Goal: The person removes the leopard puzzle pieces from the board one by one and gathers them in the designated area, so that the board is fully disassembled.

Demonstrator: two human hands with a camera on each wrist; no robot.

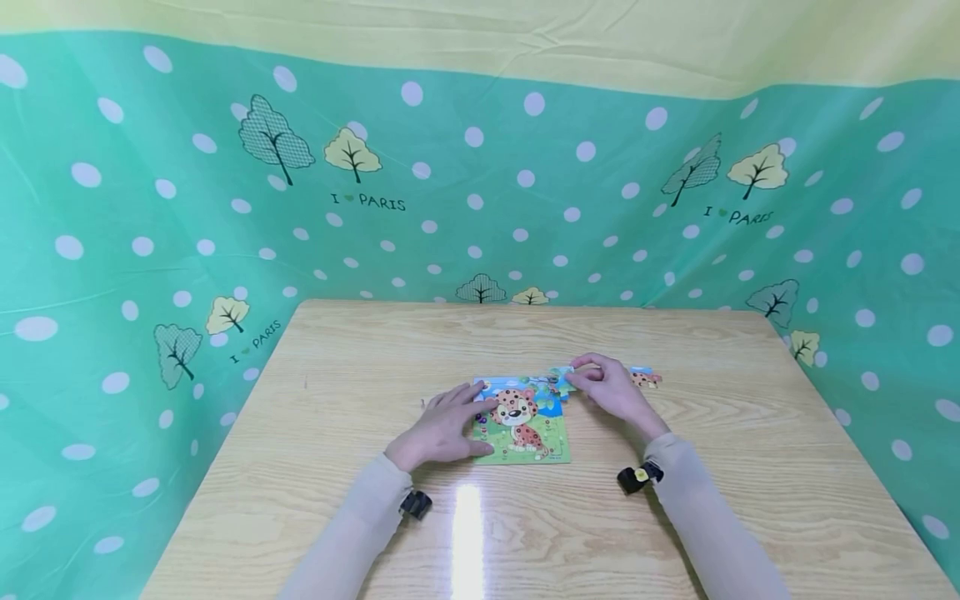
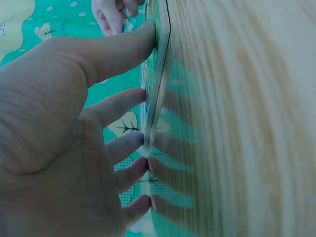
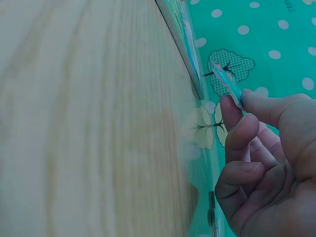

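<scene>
A jigsaw puzzle board (image 1: 527, 437) with a spotted leopard cub picture lies flat on the table. My left hand (image 1: 444, 427) rests over its left side, fingers spread, thumb and fingertips touching the board. In the left wrist view the thumb lies on the board's edge, and the other fingers reach the board and tabletop. Between thumb and index finger, my right hand (image 1: 611, 390) pinches a puzzle piece (image 3: 228, 85) in blue and green. That piece is over the board's upper right corner in the head view, tilted and raised off the board in the right wrist view.
More puzzle material (image 1: 647, 378), showing blue and spotted orange, lies right of the right hand, partly hidden by it. The wood-grain table (image 1: 360, 350) meets a green dotted curtain (image 1: 480, 225) at the back and sides.
</scene>
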